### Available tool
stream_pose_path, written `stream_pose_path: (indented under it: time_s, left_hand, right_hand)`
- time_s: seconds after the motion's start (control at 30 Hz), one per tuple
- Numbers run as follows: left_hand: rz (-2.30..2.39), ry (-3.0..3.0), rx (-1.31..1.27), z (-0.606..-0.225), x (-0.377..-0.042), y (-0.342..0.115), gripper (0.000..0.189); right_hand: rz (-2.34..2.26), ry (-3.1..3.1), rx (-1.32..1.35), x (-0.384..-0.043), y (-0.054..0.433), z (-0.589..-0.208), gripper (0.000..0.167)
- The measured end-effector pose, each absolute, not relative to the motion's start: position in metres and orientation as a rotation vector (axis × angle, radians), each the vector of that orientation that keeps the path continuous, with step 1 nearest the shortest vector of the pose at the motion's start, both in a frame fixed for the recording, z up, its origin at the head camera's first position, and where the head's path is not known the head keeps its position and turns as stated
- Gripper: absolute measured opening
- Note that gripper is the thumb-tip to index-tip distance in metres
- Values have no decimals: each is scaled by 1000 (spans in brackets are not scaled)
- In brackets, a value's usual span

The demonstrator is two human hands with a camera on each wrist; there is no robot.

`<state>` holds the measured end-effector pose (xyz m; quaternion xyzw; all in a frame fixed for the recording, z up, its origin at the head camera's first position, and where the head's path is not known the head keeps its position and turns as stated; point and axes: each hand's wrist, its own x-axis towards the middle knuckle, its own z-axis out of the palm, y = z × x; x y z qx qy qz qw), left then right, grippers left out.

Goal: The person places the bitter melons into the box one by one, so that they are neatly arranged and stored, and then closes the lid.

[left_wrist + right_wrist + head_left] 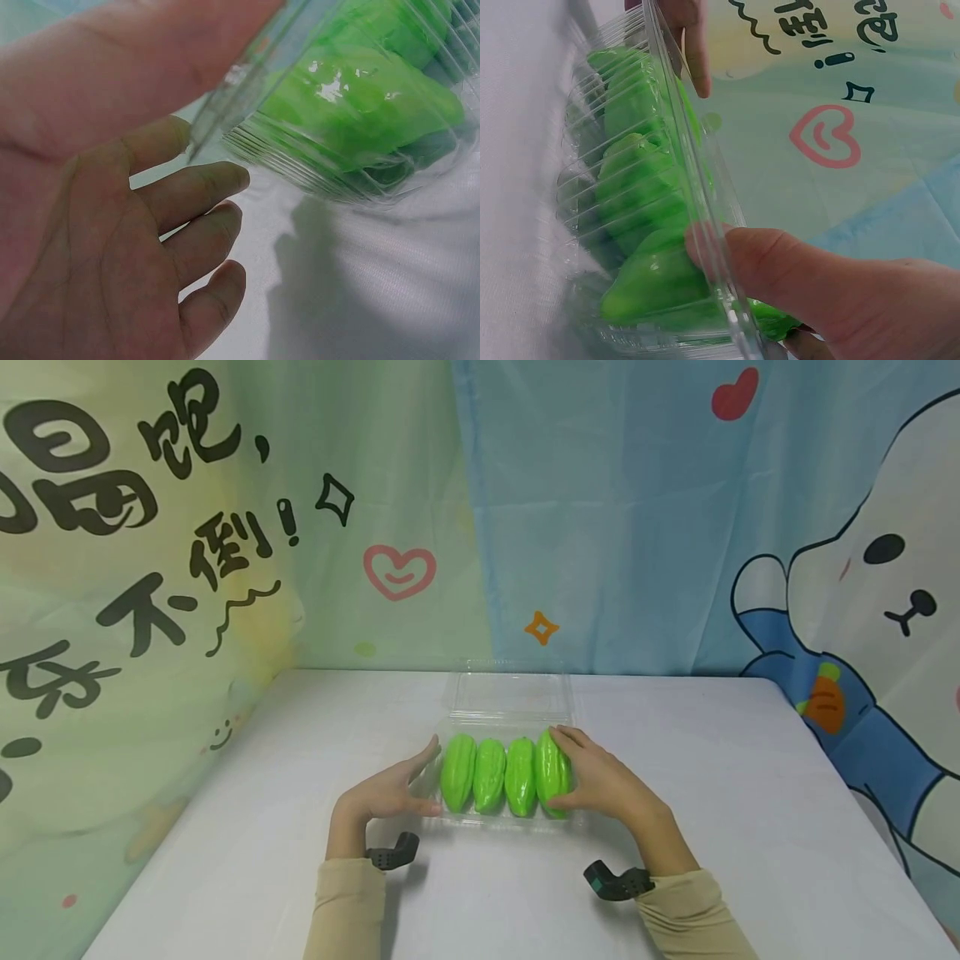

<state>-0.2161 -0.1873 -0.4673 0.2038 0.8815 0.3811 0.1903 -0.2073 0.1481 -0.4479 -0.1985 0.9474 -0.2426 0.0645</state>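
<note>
A clear plastic clamshell box (498,822) lies on the table with its lid (512,695) folded back. In it, several glossy green ridged gourds (489,775) sit side by side. My right hand (611,783) grips the rightmost gourd (551,768), fingers at its far end and thumb at its near end. In the right wrist view the thumb (761,255) reaches over the box rim (697,180) onto it. At the box's left side is my left hand (382,789), its thumb and fingers spread along the edge. The left wrist view shows its fingers (199,191) loosely extended beside the box wall.
A white-covered table (300,760) bears the box. Behind it hangs a printed curtain (600,527) with hearts, dark lettering and a white cartoon animal (862,585) at the right. Dark wrist devices (618,882) are strapped to both wrists.
</note>
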Motion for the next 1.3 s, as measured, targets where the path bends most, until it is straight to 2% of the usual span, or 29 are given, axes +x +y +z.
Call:
stream_pose_path:
  time_s: [0.87, 1.3]
  left_hand:
    - [1046, 2476, 599, -468, -218, -190, 108]
    - [1040, 2481, 580, -466, -216, -188, 108]
  right_hand:
    - [-703, 2855, -711, -205, 146, -446, 91]
    - [-598, 2882, -611, -204, 140, -448, 80]
